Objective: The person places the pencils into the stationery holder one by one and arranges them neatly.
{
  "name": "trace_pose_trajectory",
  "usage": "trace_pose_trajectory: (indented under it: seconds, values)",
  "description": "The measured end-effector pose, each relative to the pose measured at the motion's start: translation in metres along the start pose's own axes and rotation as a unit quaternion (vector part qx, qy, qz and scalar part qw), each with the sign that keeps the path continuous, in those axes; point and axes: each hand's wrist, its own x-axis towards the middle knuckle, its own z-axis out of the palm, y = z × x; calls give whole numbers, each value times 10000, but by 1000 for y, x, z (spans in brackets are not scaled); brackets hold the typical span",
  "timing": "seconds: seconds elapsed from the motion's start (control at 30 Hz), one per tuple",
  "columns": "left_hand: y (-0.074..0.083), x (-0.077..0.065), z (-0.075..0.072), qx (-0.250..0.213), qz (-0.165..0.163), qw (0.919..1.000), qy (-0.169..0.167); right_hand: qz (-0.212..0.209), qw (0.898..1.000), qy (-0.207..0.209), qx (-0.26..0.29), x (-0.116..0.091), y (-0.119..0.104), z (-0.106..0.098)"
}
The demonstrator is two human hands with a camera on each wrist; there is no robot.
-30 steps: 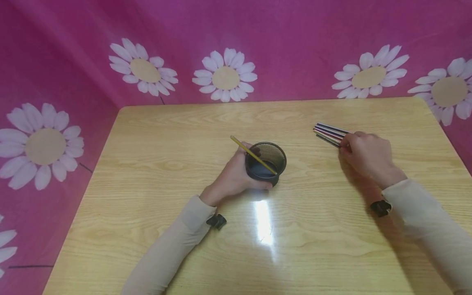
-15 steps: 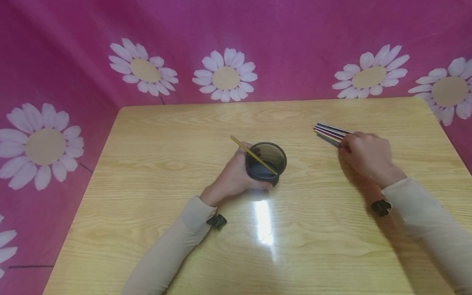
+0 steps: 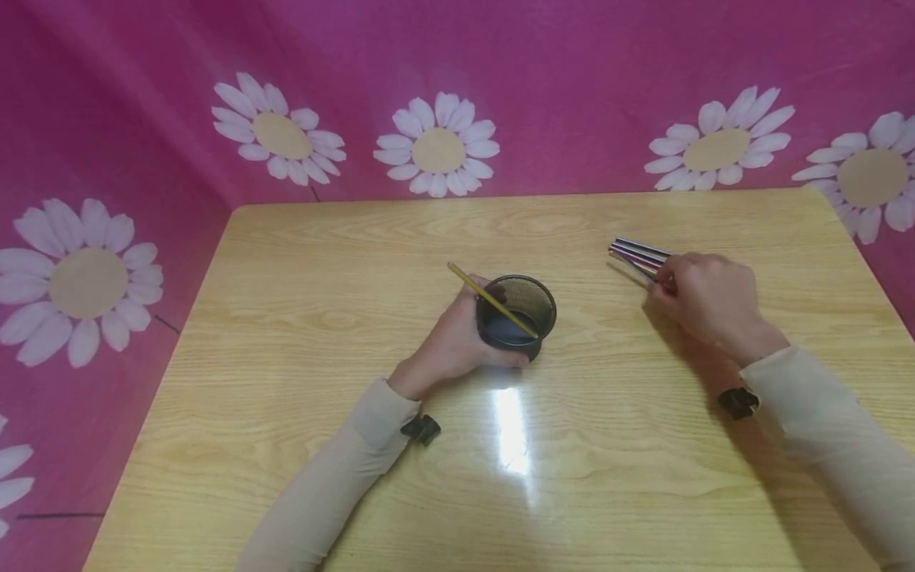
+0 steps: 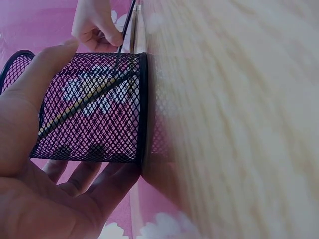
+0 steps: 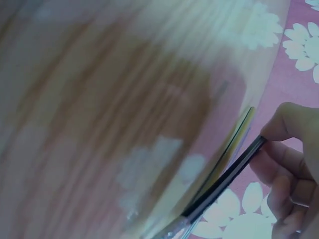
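My left hand (image 3: pixel 446 342) grips a black mesh pencil cup (image 3: pixel 540 306) from its left side, thumb and fingers round the wall. The cup stands upright on the table. One yellow pencil (image 3: pixel 472 286) leans inside it, its upper end sticking out over the rim to the left. Farther right, my right hand (image 3: pixel 715 298) pinches a dark pencil (image 5: pixel 227 179) at one end between thumb and forefinger. That pencil slants up from a small bundle of pencils (image 3: pixel 636 249) lying on the table. Part of the bundle is hidden behind the right hand.
The wooden table (image 3: pixel 322 286) ends at a pink curtain (image 3: pixel 557 95) with large white daisies, at the back and left. A bright reflection lies on the tabletop in front of the cup. Black straps (image 3: pixel 738 403) sit at both wrists.
My right fingers have drawn a dark pencil off the near side of the bundle, and its held end has risen. The left hand, cup and yellow pencil have not moved.
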Motion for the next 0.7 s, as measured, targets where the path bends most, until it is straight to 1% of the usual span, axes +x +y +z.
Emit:
trace_pose_trajectory:
  seconds: [0.17,0.33,0.43,0.57,0.7]
  values:
    - [-1,0,0,-18,-12,10000,9,21,9997,134,195,0,-7,-4]
    - [-1,-1,0,7,4,10000,15,-18,9989,278,389,1,-20,-10]
    - [-1,0,0,-25,20,10000,-1,-103,9977,486,457,2,-28,-13]
    - [-1,0,0,-43,14,10000,-14,-325,9949,794,532,4,-37,-15]
    - [-1,0,0,1,-27,10000,-10,-494,9927,927,600,5,-46,-19]
